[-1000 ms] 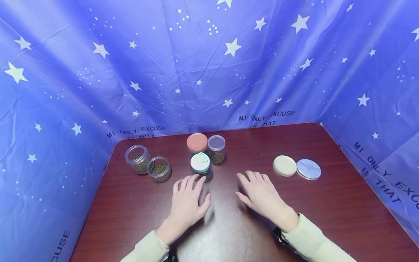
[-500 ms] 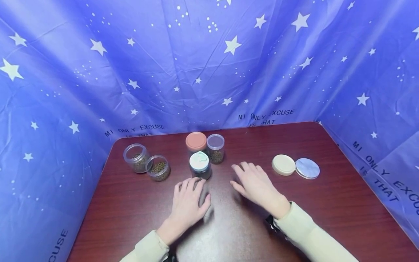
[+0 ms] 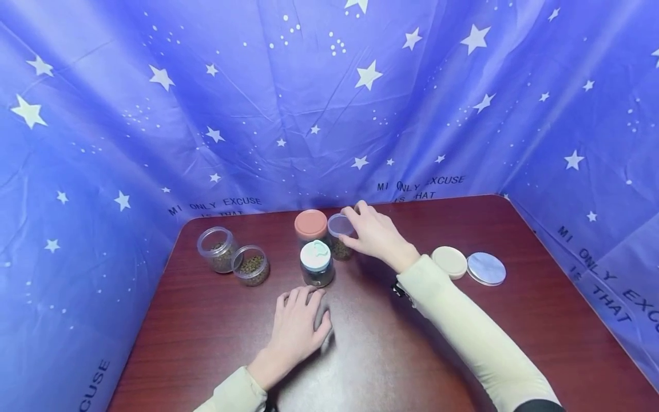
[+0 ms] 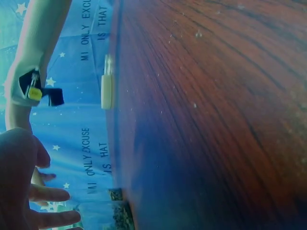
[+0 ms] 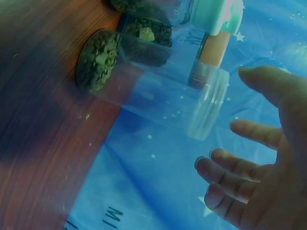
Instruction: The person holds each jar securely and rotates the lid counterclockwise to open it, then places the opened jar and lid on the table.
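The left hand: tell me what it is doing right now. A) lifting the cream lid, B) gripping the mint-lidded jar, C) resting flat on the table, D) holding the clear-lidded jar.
C: the left hand lies with fingers straight on the table, just short of the mint-lidded jar, holding nothing.

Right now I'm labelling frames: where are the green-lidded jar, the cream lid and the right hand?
green-lidded jar [image 3: 315, 256], head view, on its lid top
cream lid [image 3: 451, 260], head view, on its visible top
right hand [image 3: 378, 236], head view, back of hand
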`<action>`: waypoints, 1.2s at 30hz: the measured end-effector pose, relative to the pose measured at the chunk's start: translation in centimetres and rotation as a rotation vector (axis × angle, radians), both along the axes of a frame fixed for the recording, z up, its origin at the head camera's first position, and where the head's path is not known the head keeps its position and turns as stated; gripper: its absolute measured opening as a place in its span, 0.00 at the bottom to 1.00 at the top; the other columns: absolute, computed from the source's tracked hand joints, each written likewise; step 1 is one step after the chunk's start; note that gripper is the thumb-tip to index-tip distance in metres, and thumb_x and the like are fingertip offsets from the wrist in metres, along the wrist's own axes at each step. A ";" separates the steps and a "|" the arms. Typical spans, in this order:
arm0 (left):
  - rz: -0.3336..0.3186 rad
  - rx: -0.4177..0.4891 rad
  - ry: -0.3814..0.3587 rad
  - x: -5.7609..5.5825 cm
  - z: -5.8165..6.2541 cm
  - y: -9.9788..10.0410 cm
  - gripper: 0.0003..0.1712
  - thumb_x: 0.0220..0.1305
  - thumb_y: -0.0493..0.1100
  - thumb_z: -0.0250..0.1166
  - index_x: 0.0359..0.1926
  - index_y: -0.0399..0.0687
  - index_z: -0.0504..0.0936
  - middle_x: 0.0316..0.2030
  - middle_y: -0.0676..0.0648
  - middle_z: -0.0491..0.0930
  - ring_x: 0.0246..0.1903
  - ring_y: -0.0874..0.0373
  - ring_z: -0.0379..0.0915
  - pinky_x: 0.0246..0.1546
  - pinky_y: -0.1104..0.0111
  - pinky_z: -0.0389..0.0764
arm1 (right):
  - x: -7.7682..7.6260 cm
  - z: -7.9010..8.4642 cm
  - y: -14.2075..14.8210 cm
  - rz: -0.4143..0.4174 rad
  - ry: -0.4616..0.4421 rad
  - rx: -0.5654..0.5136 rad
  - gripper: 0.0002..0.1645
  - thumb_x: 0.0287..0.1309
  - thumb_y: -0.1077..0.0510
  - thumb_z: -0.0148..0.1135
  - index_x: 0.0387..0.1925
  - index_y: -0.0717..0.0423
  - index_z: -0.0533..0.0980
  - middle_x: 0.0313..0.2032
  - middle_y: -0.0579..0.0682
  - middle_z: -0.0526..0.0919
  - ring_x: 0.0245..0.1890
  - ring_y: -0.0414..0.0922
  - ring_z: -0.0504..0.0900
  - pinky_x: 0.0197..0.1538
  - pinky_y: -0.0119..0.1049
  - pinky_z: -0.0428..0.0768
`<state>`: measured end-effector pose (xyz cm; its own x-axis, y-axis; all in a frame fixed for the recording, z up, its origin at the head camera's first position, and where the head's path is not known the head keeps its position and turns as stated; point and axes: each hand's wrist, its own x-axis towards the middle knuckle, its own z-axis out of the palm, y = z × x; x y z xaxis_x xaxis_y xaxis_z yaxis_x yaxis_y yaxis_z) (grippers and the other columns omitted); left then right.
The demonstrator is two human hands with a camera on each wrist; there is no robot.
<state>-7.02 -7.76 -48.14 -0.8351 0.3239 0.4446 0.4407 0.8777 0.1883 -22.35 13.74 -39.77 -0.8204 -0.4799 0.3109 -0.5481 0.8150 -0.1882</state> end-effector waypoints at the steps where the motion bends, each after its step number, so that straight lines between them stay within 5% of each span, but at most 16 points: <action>1: 0.001 0.000 -0.001 0.0 0.0 0.0 0.22 0.62 0.52 0.65 0.56 0.51 0.83 0.52 0.45 0.82 0.53 0.48 0.76 0.54 0.47 0.73 | -0.4 0.0 -0.3 0.009 -0.016 0.003 0.33 0.60 0.45 0.73 0.60 0.57 0.75 0.41 0.58 0.74 0.37 0.54 0.79 0.34 0.52 0.83; 7: 0.002 -0.005 0.000 0.0 -0.5 -0.1 0.21 0.62 0.52 0.64 0.54 0.51 0.84 0.51 0.45 0.82 0.52 0.49 0.77 0.52 0.48 0.74 | -1.6 -1.1 -1.4 0.023 -0.085 0.013 0.37 0.61 0.44 0.72 0.66 0.58 0.73 0.45 0.61 0.76 0.42 0.57 0.81 0.39 0.54 0.85; 25: 0.019 0.000 0.017 -0.5 -0.1 -0.7 0.22 0.60 0.50 0.67 0.55 0.49 0.83 0.49 0.45 0.83 0.50 0.49 0.78 0.50 0.50 0.75 | -1.4 -1.9 0.1 0.014 -0.139 -0.056 0.32 0.59 0.49 0.69 0.61 0.57 0.74 0.44 0.60 0.75 0.38 0.55 0.81 0.40 0.52 0.83; 36: 0.020 -0.004 0.014 -0.7 -0.3 -1.0 0.23 0.57 0.44 0.69 0.54 0.46 0.81 0.48 0.44 0.83 0.48 0.47 0.77 0.50 0.49 0.75 | 3.3 -1.6 2.2 -0.022 -0.020 -0.157 0.30 0.57 0.46 0.68 0.60 0.51 0.76 0.42 0.55 0.76 0.29 0.51 0.79 0.31 0.50 0.82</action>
<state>-7.70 -8.74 -48.42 -0.8347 0.3096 0.4554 0.4261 0.8869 0.1782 -19.04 15.92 -41.36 -0.8372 -0.4082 0.3641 -0.5249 0.7866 -0.3251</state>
